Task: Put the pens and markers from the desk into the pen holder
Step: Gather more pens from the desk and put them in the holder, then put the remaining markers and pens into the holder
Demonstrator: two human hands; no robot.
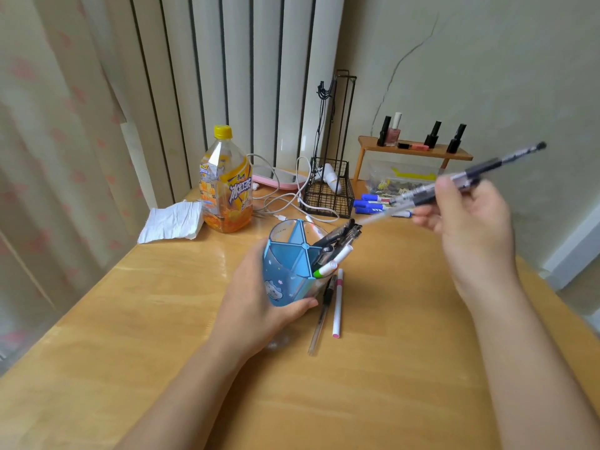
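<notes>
Left hand [259,297] wraps pen holder [292,264], tilted right to present its mouth | right hand [467,228] pinches clear pen [454,186], tip aimed at opening | two pens [328,306] on counter [389,352] just beside holder; blue markers [373,204] far right.

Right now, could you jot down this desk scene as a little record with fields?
left hand: wrapped around blue pen holder, tilted
right hand: holds clear black pen, tip aimed at holder
in holder: several pens, one compartment
loose on desk: clear pen, pink-tipped marker beside holder; blue markers by wire basket
also: tea bottle
</notes>
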